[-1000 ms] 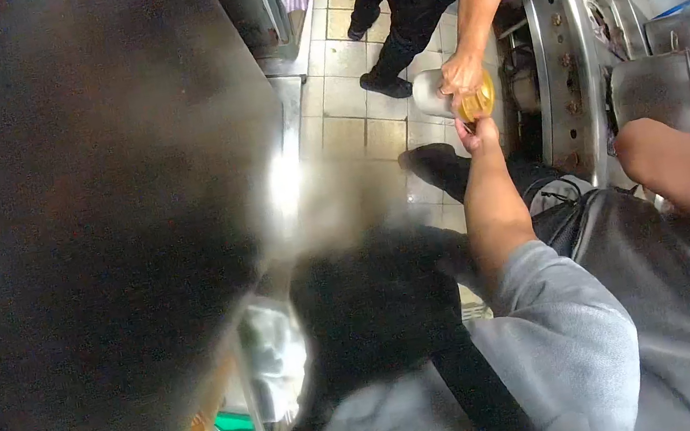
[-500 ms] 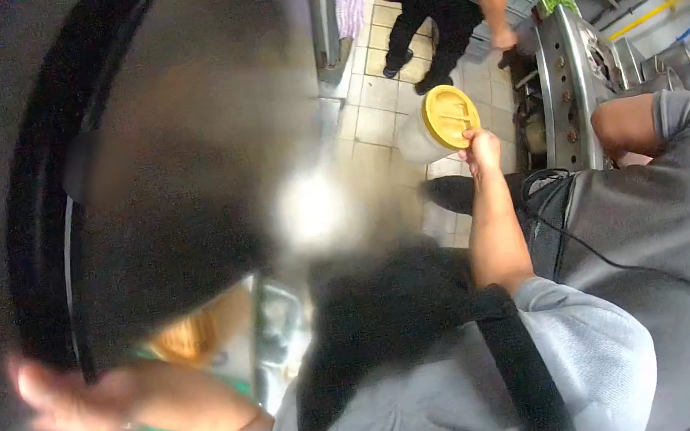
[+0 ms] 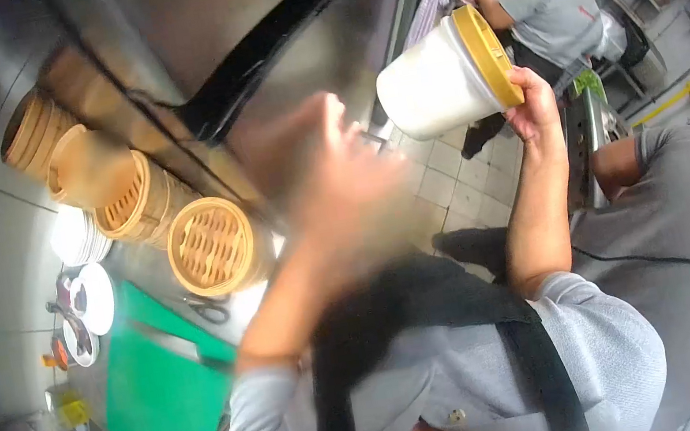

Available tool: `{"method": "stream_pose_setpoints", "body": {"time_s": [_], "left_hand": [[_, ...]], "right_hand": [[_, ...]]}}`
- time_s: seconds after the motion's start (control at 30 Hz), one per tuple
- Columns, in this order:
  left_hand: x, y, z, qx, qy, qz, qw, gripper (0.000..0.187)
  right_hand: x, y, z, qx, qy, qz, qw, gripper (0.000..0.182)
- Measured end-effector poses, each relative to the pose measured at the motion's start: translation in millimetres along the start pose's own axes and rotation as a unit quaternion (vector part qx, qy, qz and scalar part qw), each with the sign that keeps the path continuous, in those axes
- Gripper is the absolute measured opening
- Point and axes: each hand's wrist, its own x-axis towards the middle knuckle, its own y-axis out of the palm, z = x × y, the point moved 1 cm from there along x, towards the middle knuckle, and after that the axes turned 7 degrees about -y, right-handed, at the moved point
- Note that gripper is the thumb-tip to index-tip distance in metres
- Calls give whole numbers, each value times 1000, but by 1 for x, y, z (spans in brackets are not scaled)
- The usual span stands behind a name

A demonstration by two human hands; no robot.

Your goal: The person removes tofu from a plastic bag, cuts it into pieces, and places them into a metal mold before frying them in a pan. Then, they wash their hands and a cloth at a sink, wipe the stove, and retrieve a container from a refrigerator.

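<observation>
A white tub (image 3: 433, 86) with a yellow lid (image 3: 485, 56) is tilted on its side in the upper middle. My right hand (image 3: 533, 102) grips it by the edge of the lid, with the fingers wrapped around the rim. To the left of the tub, in front of a dark, shiny panel (image 3: 292, 98), my left hand (image 3: 347, 170) is raised and badly smeared by motion. Its fingers cannot be made out clearly.
Bamboo steamers (image 3: 211, 246) stand at the left beside stacked white plates (image 3: 79, 236). Scissors (image 3: 209, 309) and a green cutting board (image 3: 162, 394) bearing a knife (image 3: 169, 340) lie below. A co-worker (image 3: 551, 11) is at the upper right; another person (image 3: 677, 228) is close at the right.
My right hand has raised the tub and tilted it so its white side shows. My left hand has moved right, toward the tub. The view has shifted, bringing the steamers and cutting board into sight.
</observation>
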Motion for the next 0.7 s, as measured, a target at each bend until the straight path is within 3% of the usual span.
{"method": "stream_pose_setpoints", "body": {"time_s": [0.07, 0.1, 0.13, 0.2, 0.23, 0.27, 0.3, 0.37, 0.4, 0.43, 0.53, 0.6, 0.63, 0.7], "left_hand": [[25, 9, 26, 170, 119, -19, 978, 91], [33, 12, 32, 113, 25, 89, 989, 85], [35, 17, 35, 61, -65, 198, 976, 80], [28, 34, 38, -144, -63, 166, 974, 68], [26, 33, 21, -197, -56, 198, 959, 63], [29, 30, 13, -211, -89, 198, 953, 63], [27, 30, -11, -236, -83, 204, 946, 63], [30, 37, -48, -239, -37, 215, 946, 59], [31, 42, -74, -229, -14, 220, 948, 59], [29, 46, -102, -187, -18, 234, 954, 55], [33, 56, -143, -63, 17, 269, 961, 42], [36, 67, -170, -71, 74, 265, 959, 49], [46, 62, -189, 21, 81, 280, 956, 62], [46, 63, -231, 39, 193, 288, 937, 79]], "right_hand": [[1, 36, 5, 14, -67, -27, 997, 19], [5, 32, 12, -40, -24, 54, 997, 21], [-3, 52, 16, -48, -26, 53, 997, 24], [-8, 70, 19, -70, -130, 36, 988, 35], [-21, 94, 32, -29, -151, -1, 988, 33], [-21, 92, 31, 27, -219, 52, 974, 45], [-34, 101, 36, 15, -231, 87, 969, 70], [-53, 127, 34, -123, -357, 35, 925, 122], [-61, 135, 29, -144, -368, 47, 917, 138], [-52, 126, 11, -144, -429, 90, 887, 143], [-48, 155, 18, -159, -500, -11, 851, 133], [-48, 189, 53, -65, -570, -30, 818, 117], [-40, 195, 66, -63, -601, -28, 797, 112], [-30, 208, 94, -49, -658, -31, 751, 103]]}}
